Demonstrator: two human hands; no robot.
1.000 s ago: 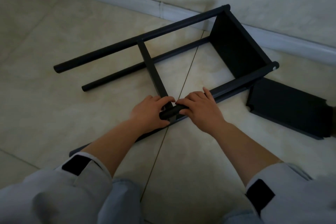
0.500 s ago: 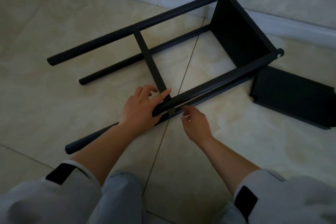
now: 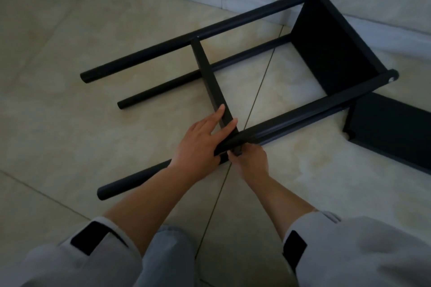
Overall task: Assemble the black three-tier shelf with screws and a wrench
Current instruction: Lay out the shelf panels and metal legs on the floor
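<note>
Now your left hand lies across the thin middle shelf board, fingers straight and spread, thumb on the near black round pole. Your right hand is tucked under that pole at the joint, fingers curled on something small; you cannot tell what. It looks like you are fixing this board to the pole. Press the board still and keep the holes lined up. Turn gently so the screw goes in straight. The half-built black shelf frame lies on its side on the pale tiled floor. A loose black flat board waits on the right.
</note>
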